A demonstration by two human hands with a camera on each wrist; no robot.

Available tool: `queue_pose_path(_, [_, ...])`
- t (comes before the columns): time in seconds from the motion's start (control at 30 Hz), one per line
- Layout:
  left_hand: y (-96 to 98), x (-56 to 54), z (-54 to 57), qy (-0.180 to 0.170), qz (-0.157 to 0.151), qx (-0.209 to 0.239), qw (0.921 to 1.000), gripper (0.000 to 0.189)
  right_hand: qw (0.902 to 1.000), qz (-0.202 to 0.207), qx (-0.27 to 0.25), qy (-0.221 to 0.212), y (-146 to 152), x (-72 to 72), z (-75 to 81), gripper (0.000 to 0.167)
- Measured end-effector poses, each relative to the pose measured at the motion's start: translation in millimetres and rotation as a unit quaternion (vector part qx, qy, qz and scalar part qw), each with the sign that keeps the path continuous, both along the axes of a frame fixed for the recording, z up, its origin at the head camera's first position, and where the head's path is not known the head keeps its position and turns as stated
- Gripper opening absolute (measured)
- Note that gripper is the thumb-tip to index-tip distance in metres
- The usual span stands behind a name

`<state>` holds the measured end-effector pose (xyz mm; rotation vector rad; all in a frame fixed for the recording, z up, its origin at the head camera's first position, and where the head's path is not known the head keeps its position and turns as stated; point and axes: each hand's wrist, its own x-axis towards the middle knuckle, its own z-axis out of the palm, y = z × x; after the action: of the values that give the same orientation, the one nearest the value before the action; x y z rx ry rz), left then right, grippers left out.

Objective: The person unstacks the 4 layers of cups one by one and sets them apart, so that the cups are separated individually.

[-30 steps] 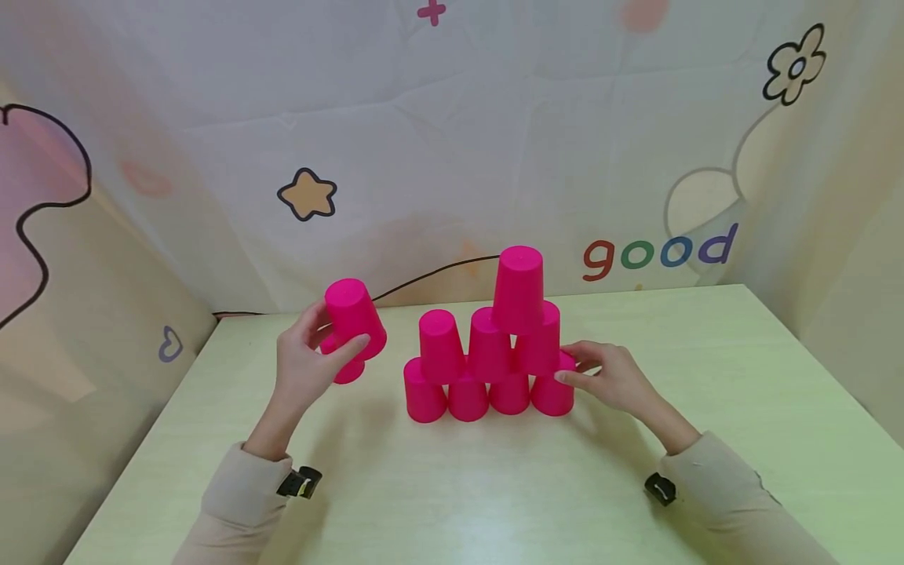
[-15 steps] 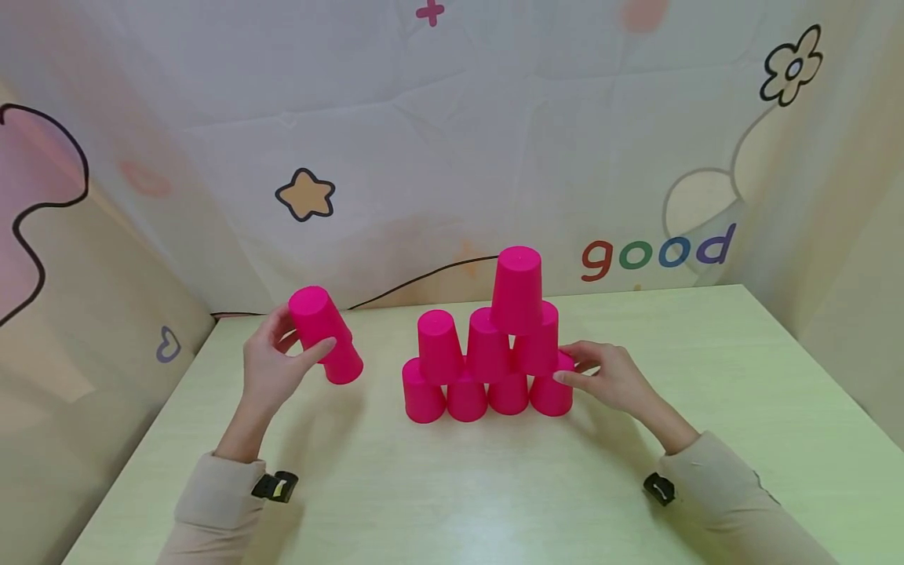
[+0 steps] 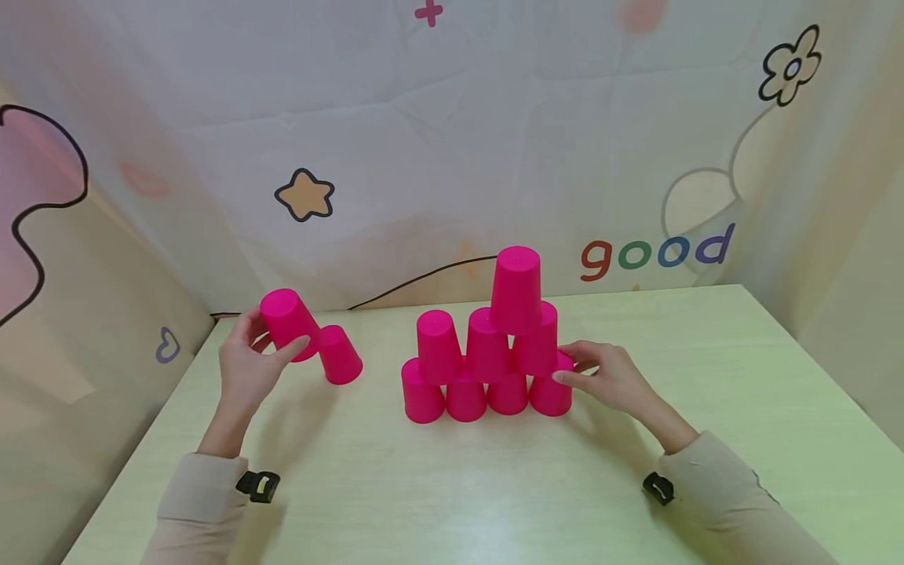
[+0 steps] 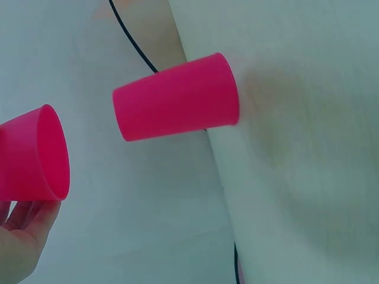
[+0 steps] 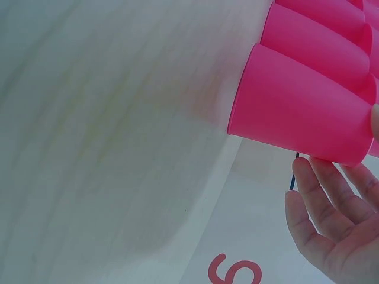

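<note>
Shifting farther left, the left hand (image 3: 249,362) is gripping a raised cup (image 3: 288,323), mouth angling down-right, left of the standing cup (image 3: 340,357); the right hand (image 3: 611,377) is holding the rightmost bottom cup (image 3: 551,399).

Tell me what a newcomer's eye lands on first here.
Probably the bright pink cup pyramid near the middle of the pale table: rows of four and three upside-down cups, with one more above the upper row's right-hand pair. Next, to its left, the left hand holding a tilted cup in the air by a lone cup on the table. Then the right hand, gripping the bottom row's right end cup.
</note>
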<state>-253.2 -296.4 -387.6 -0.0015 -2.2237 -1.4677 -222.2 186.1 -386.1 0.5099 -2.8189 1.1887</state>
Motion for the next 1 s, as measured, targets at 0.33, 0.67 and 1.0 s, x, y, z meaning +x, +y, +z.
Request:
queue_pose_path(0.33, [-65.1,-57.1,-75.4,-0.01,0.071,-0.084,0.9939,0.073,1.0,0.008,-0.003,0.001,0,-0.5,0.4,0.043])
queue_pose_path(0.67, [-16.5,0.1,-2.4,-0.093,0.034,-0.059,0.9933,0.066,1.0,0.009,0.0,0.002,2,0.5,3.2,0.044])
queue_pose_path(1.0, [-6.3,8.9,3.8,-0.149,0.026,-0.079,0.9853,0.066,0.9998,0.01,-0.007,0.015,-1,1.4,2.7,0.045])
